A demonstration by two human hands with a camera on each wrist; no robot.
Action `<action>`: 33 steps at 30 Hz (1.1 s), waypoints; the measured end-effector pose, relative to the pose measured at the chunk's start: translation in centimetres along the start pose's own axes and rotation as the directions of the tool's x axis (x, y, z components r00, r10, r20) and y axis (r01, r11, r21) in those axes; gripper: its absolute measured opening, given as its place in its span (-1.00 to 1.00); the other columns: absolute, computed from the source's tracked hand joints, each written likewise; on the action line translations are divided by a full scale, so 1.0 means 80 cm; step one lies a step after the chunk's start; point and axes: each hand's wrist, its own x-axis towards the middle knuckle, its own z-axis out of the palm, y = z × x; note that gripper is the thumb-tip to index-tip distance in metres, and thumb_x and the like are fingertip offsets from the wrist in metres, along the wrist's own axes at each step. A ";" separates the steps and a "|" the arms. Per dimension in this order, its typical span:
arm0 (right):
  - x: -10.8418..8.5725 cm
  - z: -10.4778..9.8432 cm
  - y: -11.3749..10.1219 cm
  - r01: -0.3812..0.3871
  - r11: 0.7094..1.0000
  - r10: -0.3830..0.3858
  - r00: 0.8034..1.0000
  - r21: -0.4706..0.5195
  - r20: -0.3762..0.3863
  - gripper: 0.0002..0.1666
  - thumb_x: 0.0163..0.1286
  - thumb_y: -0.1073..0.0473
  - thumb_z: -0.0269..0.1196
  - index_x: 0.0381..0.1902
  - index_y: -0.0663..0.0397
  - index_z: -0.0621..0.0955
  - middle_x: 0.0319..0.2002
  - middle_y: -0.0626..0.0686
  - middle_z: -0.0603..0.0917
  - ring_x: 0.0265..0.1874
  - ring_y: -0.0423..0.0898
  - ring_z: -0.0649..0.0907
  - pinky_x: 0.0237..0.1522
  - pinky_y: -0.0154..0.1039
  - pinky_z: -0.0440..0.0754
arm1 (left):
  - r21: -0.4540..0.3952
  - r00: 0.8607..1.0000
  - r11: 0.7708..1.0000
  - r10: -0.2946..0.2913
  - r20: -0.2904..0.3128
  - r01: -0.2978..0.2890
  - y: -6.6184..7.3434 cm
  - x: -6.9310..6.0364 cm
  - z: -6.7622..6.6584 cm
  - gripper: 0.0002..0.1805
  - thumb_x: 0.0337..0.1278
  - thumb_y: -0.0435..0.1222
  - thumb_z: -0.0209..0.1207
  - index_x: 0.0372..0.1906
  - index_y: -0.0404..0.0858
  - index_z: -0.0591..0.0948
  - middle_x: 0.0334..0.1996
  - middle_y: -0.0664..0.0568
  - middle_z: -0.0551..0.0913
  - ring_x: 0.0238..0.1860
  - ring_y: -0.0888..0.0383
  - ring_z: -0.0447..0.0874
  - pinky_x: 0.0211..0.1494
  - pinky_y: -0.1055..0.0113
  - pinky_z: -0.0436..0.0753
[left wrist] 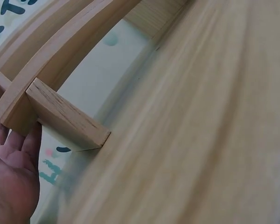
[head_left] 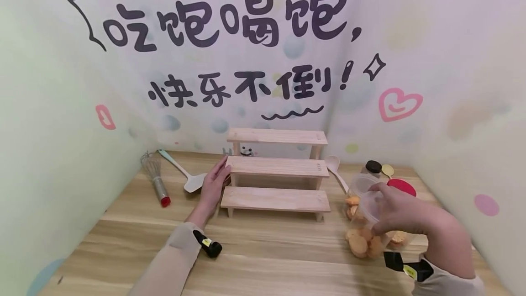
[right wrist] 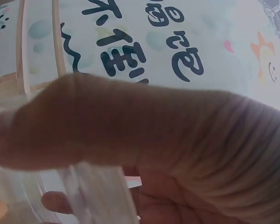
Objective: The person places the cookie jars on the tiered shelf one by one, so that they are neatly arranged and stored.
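Observation:
A three-tier wooden stand [head_left: 277, 166] stands on the table. My left hand [head_left: 211, 191] grips the left end of its middle shelf; in the left wrist view the fingers of that hand [left wrist: 14, 182] curl behind the shelf end [left wrist: 18, 107]. To the right of the stand, my right hand [head_left: 404, 211] holds a clear plastic jar [head_left: 370, 207] near its top, with round cookies [head_left: 358, 245] visible low down. The right wrist view shows the thumb side of the hand [right wrist: 130, 126] across the clear jar [right wrist: 100, 196]; some fingertips are hidden.
A whisk [head_left: 154, 177] and a white spatula [head_left: 193, 182] lie left of the stand. On the right are a white spoon [head_left: 334, 166], another cookie container [head_left: 352, 200], a black-lidded jar [head_left: 373, 166], a red lid [head_left: 402, 187] and a yellowish spoon [head_left: 387, 170]. Walls enclose the table.

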 end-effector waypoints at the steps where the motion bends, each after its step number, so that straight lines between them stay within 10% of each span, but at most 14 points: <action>1: -0.001 -0.002 0.000 0.004 1.000 -0.004 1.000 -0.006 -0.008 0.16 -0.14 0.16 0.58 0.38 0.32 0.24 0.01 0.18 0.53 -0.20 0.03 0.55 -0.26 -0.13 0.58 | 0.007 1.000 1.000 0.005 -0.006 -0.005 -0.005 0.004 0.000 -0.34 0.46 -0.05 0.14 0.54 -0.13 0.30 0.51 -0.03 0.26 0.40 0.02 0.38 0.27 0.33 0.51; 15: -0.003 -0.009 -0.015 0.153 0.976 -0.186 0.956 -0.154 -0.227 0.02 -0.01 -0.16 0.60 0.35 -0.02 0.40 -0.01 0.04 0.62 -0.12 -0.05 0.58 -0.25 -0.23 0.57 | -0.024 1.000 1.000 0.002 -0.031 -0.003 -0.010 0.005 0.002 -0.35 0.41 -0.06 0.20 0.51 -0.10 0.35 0.46 -0.01 0.36 0.39 0.07 0.39 0.15 0.45 0.55; 24: 0.004 -0.012 -0.025 0.268 0.947 -0.313 0.893 -0.175 -0.324 0.13 0.03 -0.07 0.61 0.45 0.01 0.27 -0.01 0.17 0.60 -0.12 0.04 0.61 -0.32 -0.21 0.62 | -0.021 0.999 0.998 0.053 0.004 -0.053 -0.009 0.003 0.004 -0.31 0.43 -0.08 0.19 0.55 -0.10 0.27 0.51 0.03 0.26 0.46 0.14 0.27 0.26 0.39 0.49; 28: 0.014 -0.009 -0.032 0.319 0.921 -0.387 0.814 -0.224 -0.433 0.17 -0.07 -0.02 0.66 0.43 -0.08 0.27 0.02 0.18 0.59 -0.26 0.03 0.61 -0.42 -0.24 0.59 | -0.024 0.998 0.998 0.055 -0.008 -0.055 -0.008 0.006 0.006 -0.31 0.42 -0.05 0.19 0.55 -0.07 0.29 0.52 0.05 0.24 0.47 0.15 0.25 0.31 0.34 0.46; 33: 0.031 0.005 -0.050 0.366 0.888 -0.456 0.629 -0.279 -0.629 0.25 -0.28 0.13 0.73 0.43 -0.06 0.39 0.01 0.16 0.63 -0.31 0.04 0.60 -0.45 -0.35 0.57 | -0.048 0.999 0.998 0.041 -0.003 -0.041 -0.011 0.003 0.005 -0.31 0.44 -0.09 0.18 0.55 -0.13 0.27 0.51 -0.03 0.26 0.47 0.10 0.25 0.36 0.29 0.41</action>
